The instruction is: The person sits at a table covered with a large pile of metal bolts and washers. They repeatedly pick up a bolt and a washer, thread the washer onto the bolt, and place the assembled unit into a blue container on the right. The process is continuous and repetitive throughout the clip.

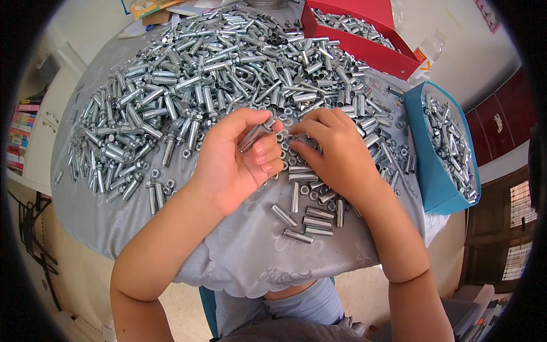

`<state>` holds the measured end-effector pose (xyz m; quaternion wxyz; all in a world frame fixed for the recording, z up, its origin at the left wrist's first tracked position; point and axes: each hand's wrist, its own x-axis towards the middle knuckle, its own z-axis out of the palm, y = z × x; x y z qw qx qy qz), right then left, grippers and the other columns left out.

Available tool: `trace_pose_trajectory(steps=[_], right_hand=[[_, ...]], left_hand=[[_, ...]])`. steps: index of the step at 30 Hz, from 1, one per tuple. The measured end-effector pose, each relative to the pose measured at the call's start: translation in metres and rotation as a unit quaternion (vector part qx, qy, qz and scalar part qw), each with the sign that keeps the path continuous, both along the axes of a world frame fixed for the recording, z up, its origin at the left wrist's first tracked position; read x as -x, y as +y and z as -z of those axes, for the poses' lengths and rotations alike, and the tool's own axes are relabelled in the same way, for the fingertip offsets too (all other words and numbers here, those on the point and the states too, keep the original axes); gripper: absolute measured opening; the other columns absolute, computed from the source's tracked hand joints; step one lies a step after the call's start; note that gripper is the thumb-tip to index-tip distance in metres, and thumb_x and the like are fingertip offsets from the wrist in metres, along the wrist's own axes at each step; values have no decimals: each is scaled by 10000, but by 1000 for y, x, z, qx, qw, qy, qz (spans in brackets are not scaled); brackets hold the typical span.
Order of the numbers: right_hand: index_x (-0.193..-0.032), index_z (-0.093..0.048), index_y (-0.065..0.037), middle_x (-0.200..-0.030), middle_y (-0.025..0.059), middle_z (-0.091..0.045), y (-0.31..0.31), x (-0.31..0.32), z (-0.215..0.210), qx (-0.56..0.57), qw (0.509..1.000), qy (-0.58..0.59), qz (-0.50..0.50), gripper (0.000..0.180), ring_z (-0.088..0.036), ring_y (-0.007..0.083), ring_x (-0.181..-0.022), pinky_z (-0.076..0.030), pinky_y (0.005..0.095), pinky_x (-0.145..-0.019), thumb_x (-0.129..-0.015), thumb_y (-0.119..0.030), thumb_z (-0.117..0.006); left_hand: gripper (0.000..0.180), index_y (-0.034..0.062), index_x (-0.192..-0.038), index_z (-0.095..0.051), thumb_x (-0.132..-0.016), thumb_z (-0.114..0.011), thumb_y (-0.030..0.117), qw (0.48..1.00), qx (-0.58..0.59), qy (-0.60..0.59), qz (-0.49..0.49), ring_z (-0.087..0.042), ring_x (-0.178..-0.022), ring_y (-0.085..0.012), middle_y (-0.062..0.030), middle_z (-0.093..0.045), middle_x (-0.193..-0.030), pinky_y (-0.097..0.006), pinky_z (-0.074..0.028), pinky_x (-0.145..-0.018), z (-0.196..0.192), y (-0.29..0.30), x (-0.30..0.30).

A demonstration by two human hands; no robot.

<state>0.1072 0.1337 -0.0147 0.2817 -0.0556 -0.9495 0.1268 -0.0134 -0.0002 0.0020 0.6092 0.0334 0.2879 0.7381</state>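
My left hand (231,157) is raised over the near edge of the heap, palm turned up. Its thumb and fingers close round a shiny metal expansion bolt (256,135), held tilted. To its right, my right hand (336,151) reaches down palm first among loose hex nuts (288,111). A gap shows between its curved thumb and forefinger, and the other fingertips are partly hidden. Just below that hand, several metal sleeves (319,214) lie on the grey tablecloth (239,245), with a few nuts among them.
A large heap of metal sleeves and bolts (188,85) covers much of the round table. At the back right stands a red box (399,65) of metal parts, at the right a teal box (424,148) of more. A clear plastic bottle (430,51) stands behind them.
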Motion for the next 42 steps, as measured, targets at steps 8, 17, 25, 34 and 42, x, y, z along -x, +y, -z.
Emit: trace_pose_trajectory(steps=[8, 17, 25, 34, 42], right_hand=[[-869, -583, 31, -804, 71, -622, -12, 0, -16, 517, 852, 47, -65, 130, -589, 119, -685, -462, 223, -611, -772, -38, -633], [-906, -577, 31, -821, 62, -618, -10, -5, -31, 652, 751, -25, -105, 142, -574, 102, -711, -463, 216, -652, -811, -66, -621], [-908, -582, 23, -824, 50, -617, -11, -6, -32, 672, 731, -35, -111, 163, -568, 95, -719, -458, 218, -658, -825, -109, -627], [-883, -564, -42, -799, 5, -601, -8, -6, -27, 691, 709, -64, -129, 190, -537, 60, -695, -423, 189, -614, -803, -179, -669], [-945, -521, -76, -775, -17, -551, -3, -7, -23, 768, 617, -81, -150, 223, -507, 67, -658, -414, 202, -588, -806, -181, -660]], left_hand=[[155, 41, -758, -547, -806, -549, 188, 998, 48, 40, 32, -362, -468, -75, 32, -406, -499, -234, -320, -492, 9, 2, 1], [151, 76, -720, -522, -818, -524, 192, 992, 61, 105, 15, -361, -496, -81, 21, -395, -515, -236, -328, -510, 4, 0, -6], [132, 76, -743, -517, -823, -492, 177, 989, 28, 142, 40, -355, -508, -73, 30, -381, -535, -232, -324, -515, 1, -1, -8], [141, 90, -803, -522, -854, -498, 219, 987, -11, 148, 60, -352, -516, -57, 42, -383, -567, -223, -325, -523, 2, -1, -7], [193, 88, -803, -539, -878, -551, 266, 971, -14, 226, 79, -328, -525, -22, 65, -373, -583, -206, -305, -518, 0, -2, -10]])
